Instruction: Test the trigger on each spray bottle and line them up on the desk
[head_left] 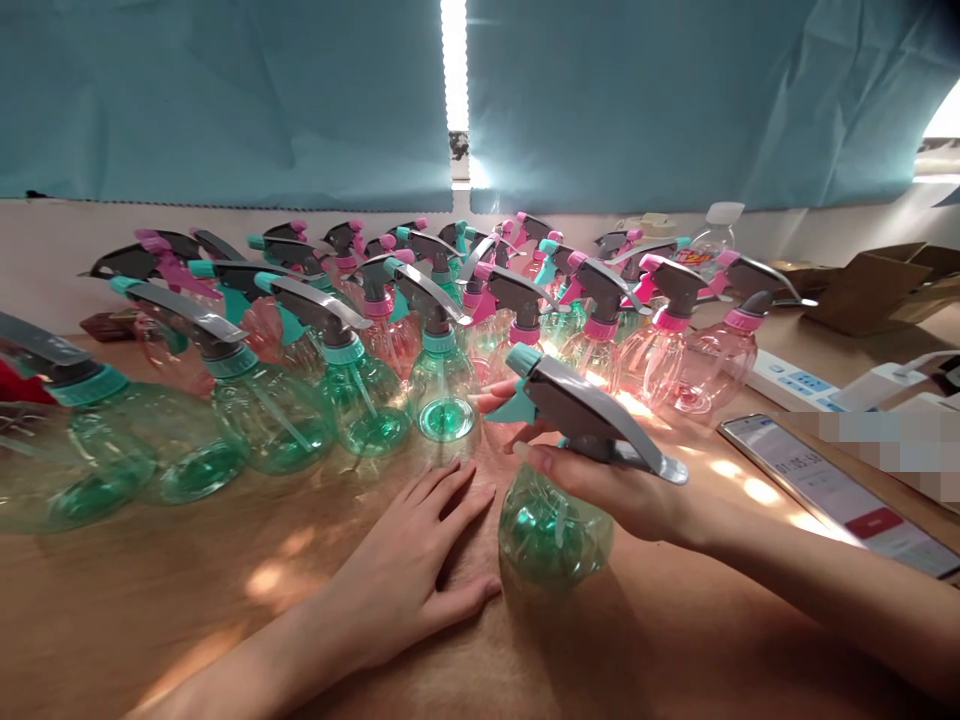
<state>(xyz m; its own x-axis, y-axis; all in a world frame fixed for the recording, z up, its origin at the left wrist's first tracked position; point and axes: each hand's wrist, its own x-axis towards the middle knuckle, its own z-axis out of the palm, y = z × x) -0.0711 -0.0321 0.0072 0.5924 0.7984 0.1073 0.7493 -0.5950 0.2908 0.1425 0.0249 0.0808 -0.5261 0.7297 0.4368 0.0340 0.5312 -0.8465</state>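
A green spray bottle [555, 530] with a grey trigger head and teal nozzle is at the front of the table, tilted slightly. My right hand [600, 485] is wrapped round its neck just under the head, fingers passing behind it. My left hand [427, 560] lies flat on the tabletop to the left of this bottle, fingers spread and holding nothing. Beyond the left hand stands another green spray bottle [444, 385], with more green ones in a row to its left. Pink spray bottles [660, 350] stand behind the held one.
Several more pink and green spray bottles crowd the back of the wooden table [225, 610]. On the right lie a phone [832, 490], a white power strip [795, 380] with a plugged-in charger, and an open cardboard box [862, 290]. A clear capped bottle [716, 235] stands behind.
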